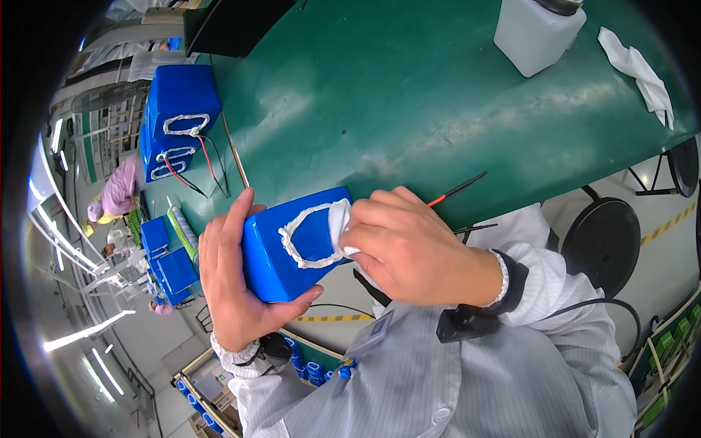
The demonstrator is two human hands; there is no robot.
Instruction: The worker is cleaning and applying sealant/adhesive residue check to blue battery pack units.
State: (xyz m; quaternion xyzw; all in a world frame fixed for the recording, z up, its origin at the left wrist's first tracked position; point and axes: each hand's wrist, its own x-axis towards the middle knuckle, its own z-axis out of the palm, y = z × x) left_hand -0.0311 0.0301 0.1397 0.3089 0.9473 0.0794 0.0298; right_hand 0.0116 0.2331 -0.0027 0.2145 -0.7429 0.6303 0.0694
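My left hand [232, 274] is wrapped around the left end of a blue block-shaped pack [266, 263], thumb along its near side. The pack sits tilted at the near edge of the green table. On its upward face is a rough oval ring of white paste [290, 244]. My right hand [405, 248] pinches a folded white wipe [339, 223] and presses it onto the right side of that ring. A red and black wire [456, 188] sticks out beyond my right hand; where it starts is hidden.
Blue packs with white rings and red and black wires [184, 95] stand at the far left. A sealant tube [182, 232] lies near more blue packs [175, 271]. A white bottle [537, 36] and a crumpled white cloth [634, 67] are at the far right. A black stool [602, 248] stands beside the table.
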